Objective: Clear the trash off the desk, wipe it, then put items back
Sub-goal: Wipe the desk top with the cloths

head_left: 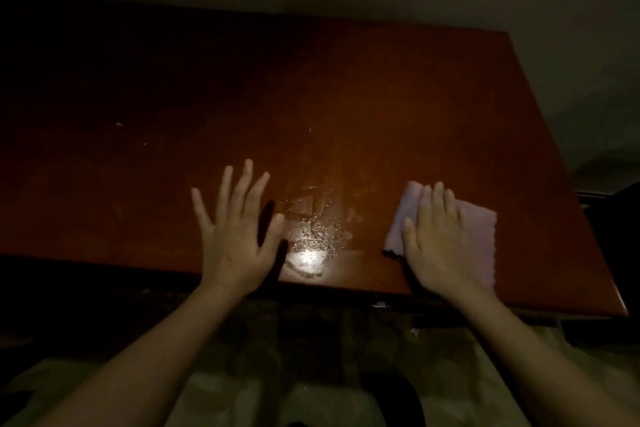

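Note:
A dark reddish-brown wooden desk fills the view in dim light. My right hand lies flat with straight fingers on a folded pale pink cloth near the desk's front right edge. My left hand is spread wide, fingers straight, over the front middle of the desk. Between the two hands a wet patch with droplets glints on the surface.
A few tiny pale specks lie on the left part of the desk. The desk's right edge runs beside a pale wall. Below the front edge the floor is dark and unclear.

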Available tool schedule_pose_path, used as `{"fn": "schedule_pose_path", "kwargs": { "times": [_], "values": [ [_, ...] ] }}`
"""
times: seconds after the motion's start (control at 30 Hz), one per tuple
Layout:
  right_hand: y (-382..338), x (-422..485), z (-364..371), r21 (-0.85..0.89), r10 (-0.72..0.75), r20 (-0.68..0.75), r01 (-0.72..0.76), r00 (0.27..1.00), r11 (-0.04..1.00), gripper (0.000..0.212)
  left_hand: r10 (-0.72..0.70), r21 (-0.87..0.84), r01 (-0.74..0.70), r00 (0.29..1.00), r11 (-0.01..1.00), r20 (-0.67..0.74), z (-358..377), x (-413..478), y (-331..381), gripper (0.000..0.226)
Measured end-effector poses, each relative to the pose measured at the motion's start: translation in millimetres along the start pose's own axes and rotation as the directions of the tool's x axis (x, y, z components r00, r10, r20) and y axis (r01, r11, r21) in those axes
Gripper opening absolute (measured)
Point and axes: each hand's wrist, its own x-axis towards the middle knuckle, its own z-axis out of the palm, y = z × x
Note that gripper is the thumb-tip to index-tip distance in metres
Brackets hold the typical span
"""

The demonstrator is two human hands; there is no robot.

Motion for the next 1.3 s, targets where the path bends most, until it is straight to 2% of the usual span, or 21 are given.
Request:
{"fn": "schedule_pose_path", "kwargs": {
  "times": [0.07,0.13,0.23,0.33,0.43,0.5,0.6,0.73,0.8,0.9,0.97,1.07,1.17,1.23,1.3],
  "values": [
    [-40,6,10,-0.006,-0.041,-0.03,0.041,0.999,0.999,0.076,-0.001,0.085,-0.004,0.998,0.996,0.064,3,-1,-16,0.068],
    [-67,-2,24,0.025,-0.169,-0.029,0.17,0.985,0.985,0.072,0.017,0.128,-0.031,0.994,0.991,0.108,9,-3,-21,0.067],
    [-58,-36,34,-0.015,-0.299,0.016,0.299,0.954,0.954,0.061,0.058,0.168,-0.087,0.983,0.982,0.172,15,-7,-20,0.065],
    [-27,-58,22,-0.098,-0.263,0.033,0.265,0.964,0.959,0.063,0.055,0.208,-0.094,0.981,0.974,0.185,18,-10,-23,0.068],
    [1,-36,-6,-0.032,-0.135,0.131,0.14,0.982,0.99,0.073,0.058,0.216,-0.099,0.98,0.971,0.19,14,-3,-21,0.073],
    [1,-2,-17,-0.071,-0.06,0.039,0.062,0.997,0.996,0.073,0.054,0.207,-0.092,0.982,0.974,0.18,15,-2,-21,0.076],
    [-38,63,-16,-0.075,0.012,-0.037,-0.015,0.999,0.997,0.061,0.026,0.185,-0.058,0.985,0.981,0.171,19,0,-23,0.08],
    [-112,98,15,-0.025,-0.191,0.022,0.192,0.981,0.981,0.062,0.011,0.171,-0.05,0.975,0.984,0.222,19,-1,-27,0.08],
    [-115,81,24,-0.018,-0.329,0.051,0.33,0.943,0.944,0.065,0.01,0.121,-0.041,0.971,0.992,0.24,16,-4,-28,0.078],
    [-85,54,12,0.031,-0.448,0.13,0.448,0.885,0.893,0.069,-0.049,0.069,0.039,0.987,0.997,0.152,2,10,-38,0.073],
    [-66,64,0,0.01,-0.427,0.133,0.429,0.895,0.903,0.07,-0.075,0.122,0.061,0.99,0.991,0.116,-7,38,-54,0.071],
    [-66,114,-15,-0.053,-0.317,0.065,0.32,0.946,0.946,0.069,-0.169,0.199,0.141,0.977,0.97,0.133,-9,63,-77,0.072],
    [-91,180,-18,-0.057,-0.237,0.013,0.237,0.972,0.97,0.07,-0.225,0.163,0.203,0.966,0.965,0.127,-1,63,-81,0.072],
    [-121,209,-10,-0.043,-0.222,0.027,0.223,0.975,0.974,0.071,-0.205,0.155,0.184,0.969,0.971,0.137,1,63,-80,0.071],
    [-153,214,5,-0.02,-0.287,0.045,0.288,0.957,0.957,0.069,-0.21,0.149,0.19,0.968,0.97,0.139,4,65,-82,0.071]
  ]
}}
